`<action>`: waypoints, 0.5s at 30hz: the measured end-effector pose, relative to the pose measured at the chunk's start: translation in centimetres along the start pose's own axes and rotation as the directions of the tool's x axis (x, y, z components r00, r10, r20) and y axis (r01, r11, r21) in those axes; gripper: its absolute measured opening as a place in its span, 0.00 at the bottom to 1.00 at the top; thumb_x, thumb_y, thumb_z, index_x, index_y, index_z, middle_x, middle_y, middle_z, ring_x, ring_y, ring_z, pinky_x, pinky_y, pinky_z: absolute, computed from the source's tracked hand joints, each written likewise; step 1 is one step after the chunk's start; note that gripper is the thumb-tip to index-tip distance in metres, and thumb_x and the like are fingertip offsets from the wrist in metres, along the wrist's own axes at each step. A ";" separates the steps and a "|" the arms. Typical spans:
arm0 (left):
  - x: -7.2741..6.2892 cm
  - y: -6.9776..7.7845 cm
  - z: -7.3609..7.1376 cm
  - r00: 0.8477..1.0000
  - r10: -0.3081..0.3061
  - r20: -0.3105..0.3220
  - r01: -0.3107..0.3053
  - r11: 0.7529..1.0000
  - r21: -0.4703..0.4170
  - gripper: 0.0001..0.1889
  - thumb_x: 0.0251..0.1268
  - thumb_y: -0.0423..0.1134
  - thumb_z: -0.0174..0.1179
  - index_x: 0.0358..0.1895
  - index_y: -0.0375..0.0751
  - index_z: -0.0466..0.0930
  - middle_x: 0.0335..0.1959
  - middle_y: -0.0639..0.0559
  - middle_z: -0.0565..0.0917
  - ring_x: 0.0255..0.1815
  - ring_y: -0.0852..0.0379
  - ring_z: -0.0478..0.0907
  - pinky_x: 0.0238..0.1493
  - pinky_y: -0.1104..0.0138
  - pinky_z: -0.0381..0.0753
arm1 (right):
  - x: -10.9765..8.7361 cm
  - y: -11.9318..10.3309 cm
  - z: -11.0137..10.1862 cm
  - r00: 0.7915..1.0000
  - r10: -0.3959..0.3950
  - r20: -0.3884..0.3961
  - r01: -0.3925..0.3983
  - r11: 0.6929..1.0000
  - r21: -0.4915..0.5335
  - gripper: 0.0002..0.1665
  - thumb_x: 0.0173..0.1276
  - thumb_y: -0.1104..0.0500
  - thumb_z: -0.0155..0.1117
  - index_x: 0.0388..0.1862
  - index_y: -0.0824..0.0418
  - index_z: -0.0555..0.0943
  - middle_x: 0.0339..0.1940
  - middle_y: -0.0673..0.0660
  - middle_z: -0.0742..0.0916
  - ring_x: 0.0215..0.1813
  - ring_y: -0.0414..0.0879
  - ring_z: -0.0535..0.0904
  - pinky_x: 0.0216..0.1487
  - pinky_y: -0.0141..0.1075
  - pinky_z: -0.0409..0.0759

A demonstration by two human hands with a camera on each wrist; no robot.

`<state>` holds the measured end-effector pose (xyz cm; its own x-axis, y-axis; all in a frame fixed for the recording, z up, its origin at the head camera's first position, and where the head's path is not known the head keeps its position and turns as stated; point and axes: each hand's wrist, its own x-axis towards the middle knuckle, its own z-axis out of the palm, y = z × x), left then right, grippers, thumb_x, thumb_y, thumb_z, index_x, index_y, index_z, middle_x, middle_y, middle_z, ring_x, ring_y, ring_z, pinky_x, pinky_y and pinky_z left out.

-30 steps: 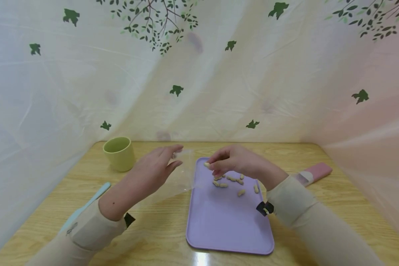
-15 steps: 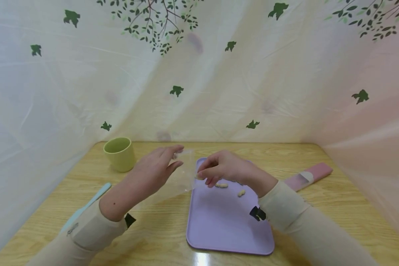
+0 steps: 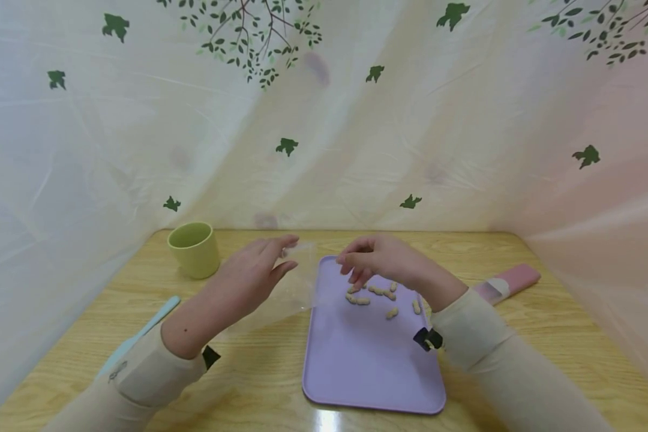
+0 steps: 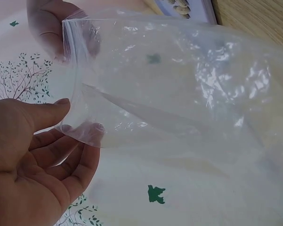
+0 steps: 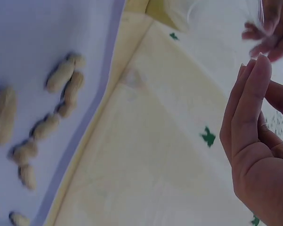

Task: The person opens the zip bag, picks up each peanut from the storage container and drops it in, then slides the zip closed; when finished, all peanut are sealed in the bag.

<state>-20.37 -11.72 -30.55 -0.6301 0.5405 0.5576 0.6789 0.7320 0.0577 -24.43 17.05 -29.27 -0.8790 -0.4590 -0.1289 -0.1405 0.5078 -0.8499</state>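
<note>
My left hand holds a clear zip bag by its mouth, the thumb and fingers spread apart at the rim. The bag stretches away from the hand over the table; the left wrist view shows its zip strip at the left. My right hand hovers over the far end of a purple tray, palm turned down. Its fingers are close together and nearly straight, and nothing shows between the fingertips. Several unshelled peanuts lie on the tray beneath it.
A yellow-green cup stands at the back left of the wooden table. A light blue utensil handle lies left of my left forearm. A pink item with a clear wrapper lies right of the tray.
My right hand carried a peanut left from the tray to the bag's mouth, then came back right over the tray without a visible peanut. The left hand and bag stayed in place.
</note>
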 end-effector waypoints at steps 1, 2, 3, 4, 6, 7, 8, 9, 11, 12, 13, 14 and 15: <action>0.0 0.0 0.0 1.000 0.003 -0.003 -0.003 1.000 0.000 0.23 0.76 0.38 0.67 0.68 0.34 0.77 0.59 0.41 0.89 0.57 0.43 0.88 0.57 0.51 0.90 | 0.0 0.2 -0.5 1.000 0.006 -0.014 -0.007 1.000 -0.007 0.19 0.80 0.46 0.66 0.58 0.57 0.87 0.49 0.57 0.92 0.45 0.54 0.93 0.62 0.46 0.89; 0.0 0.0 0.0 1.000 0.007 -0.008 -0.007 1.000 -0.001 0.23 0.76 0.37 0.67 0.68 0.34 0.77 0.59 0.41 0.89 0.57 0.43 0.88 0.56 0.51 0.90 | 0.0 0.5 -1.1 0.999 0.015 -0.031 -0.016 1.000 -0.019 0.20 0.80 0.45 0.65 0.59 0.57 0.86 0.49 0.57 0.92 0.46 0.54 0.93 0.62 0.45 0.88; 0.0 -0.1 0.0 1.000 0.012 -0.013 -0.012 1.000 0.001 0.23 0.76 0.38 0.67 0.68 0.34 0.77 0.59 0.41 0.89 0.57 0.43 0.88 0.56 0.52 0.91 | 0.0 0.8 -1.7 0.999 0.015 -0.050 -0.017 0.999 -0.027 0.21 0.80 0.46 0.65 0.59 0.58 0.86 0.49 0.58 0.92 0.45 0.54 0.93 0.61 0.45 0.89; -0.1 -0.1 0.0 1.000 0.018 -0.018 -0.018 1.000 0.001 0.23 0.75 0.37 0.67 0.68 0.34 0.77 0.59 0.41 0.89 0.57 0.43 0.88 0.56 0.52 0.91 | 0.0 1.2 -2.3 0.997 0.012 -0.072 -0.015 0.999 -0.039 0.21 0.81 0.46 0.65 0.60 0.60 0.86 0.49 0.58 0.92 0.44 0.52 0.92 0.58 0.45 0.91; -0.1 -0.1 0.1 0.999 0.029 -0.023 -0.029 1.000 0.003 0.23 0.75 0.37 0.68 0.68 0.34 0.77 0.59 0.41 0.89 0.57 0.43 0.88 0.56 0.52 0.91 | 0.0 2.2 -3.5 0.993 0.014 -0.118 -0.022 0.997 -0.067 0.21 0.81 0.48 0.65 0.60 0.62 0.85 0.48 0.59 0.91 0.43 0.51 0.92 0.55 0.44 0.92; -0.1 -0.1 0.0 0.999 0.034 -0.023 -0.034 0.999 0.005 0.23 0.75 0.37 0.67 0.68 0.34 0.77 0.59 0.42 0.89 0.58 0.43 0.88 0.57 0.52 0.90 | 0.0 2.8 -4.0 0.990 0.016 -0.137 -0.027 0.996 -0.080 0.21 0.81 0.49 0.65 0.60 0.64 0.85 0.47 0.60 0.91 0.42 0.49 0.91 0.53 0.44 0.92; -0.1 -0.2 0.1 0.999 0.036 -0.022 -0.036 0.999 0.007 0.23 0.75 0.37 0.68 0.68 0.34 0.77 0.60 0.42 0.89 0.58 0.43 0.88 0.57 0.52 0.90 | 0.0 3.3 -4.5 0.988 0.020 -0.151 -0.034 0.995 -0.089 0.21 0.81 0.51 0.65 0.60 0.65 0.85 0.46 0.60 0.91 0.41 0.49 0.91 0.53 0.45 0.93; -0.1 -0.2 0.1 0.999 0.040 -0.021 -0.040 0.999 0.008 0.23 0.75 0.37 0.68 0.68 0.34 0.77 0.60 0.42 0.89 0.58 0.43 0.88 0.57 0.52 0.90 | 0.0 3.8 -5.0 0.987 0.025 -0.159 -0.041 0.995 -0.094 0.20 0.81 0.52 0.64 0.60 0.67 0.84 0.46 0.61 0.91 0.41 0.48 0.91 0.52 0.46 0.93; -0.1 -0.1 0.0 0.999 0.044 -0.017 -0.044 0.999 0.009 0.23 0.75 0.37 0.68 0.68 0.34 0.76 0.60 0.42 0.89 0.58 0.43 0.88 0.58 0.52 0.90 | 0.0 5.0 -5.8 0.985 0.056 -0.160 -0.073 0.993 -0.097 0.20 0.82 0.54 0.63 0.60 0.68 0.84 0.47 0.61 0.90 0.41 0.47 0.91 0.53 0.47 0.93; 0.0 -0.1 0.0 0.999 0.045 -0.016 -0.045 0.999 0.010 0.23 0.75 0.37 0.68 0.68 0.33 0.76 0.60 0.42 0.89 0.59 0.44 0.88 0.58 0.52 0.90 | 0.1 5.6 -6.2 0.985 0.072 -0.156 -0.088 0.992 -0.095 0.20 0.82 0.56 0.63 0.60 0.70 0.84 0.49 0.63 0.90 0.41 0.47 0.91 0.54 0.48 0.93; -0.1 -0.1 0.0 0.999 0.044 -0.014 -0.043 0.999 0.011 0.24 0.75 0.37 0.68 0.68 0.34 0.76 0.61 0.42 0.89 0.59 0.44 0.88 0.58 0.52 0.90 | 0.1 6.2 -6.5 0.985 0.084 -0.148 -0.099 0.990 -0.096 0.20 0.82 0.57 0.62 0.61 0.72 0.83 0.50 0.64 0.90 0.41 0.47 0.91 0.55 0.49 0.93; -0.1 -0.1 0.0 0.999 0.044 -0.013 -0.043 0.999 0.012 0.24 0.75 0.37 0.68 0.68 0.34 0.76 0.61 0.42 0.89 0.59 0.44 0.88 0.58 0.52 0.90 | 0.1 6.7 -6.7 0.984 0.102 -0.143 -0.116 0.988 -0.098 0.20 0.82 0.57 0.62 0.61 0.72 0.83 0.51 0.65 0.90 0.41 0.46 0.91 0.55 0.48 0.93; -0.1 -0.1 0.0 0.999 0.043 -0.011 -0.043 0.999 0.013 0.24 0.75 0.37 0.68 0.69 0.34 0.76 0.61 0.42 0.89 0.59 0.44 0.89 0.58 0.52 0.90 | 0.2 7.2 -6.9 0.983 0.122 -0.137 -0.136 0.986 -0.097 0.20 0.81 0.58 0.62 0.61 0.73 0.82 0.53 0.66 0.90 0.42 0.46 0.91 0.55 0.48 0.92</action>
<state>-20.37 -11.80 -30.56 -0.5961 0.5667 0.5688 0.7003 0.7135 0.0231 -28.76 25.69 -31.88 -0.9437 -0.2892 -0.1605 -0.0632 0.6339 -0.7709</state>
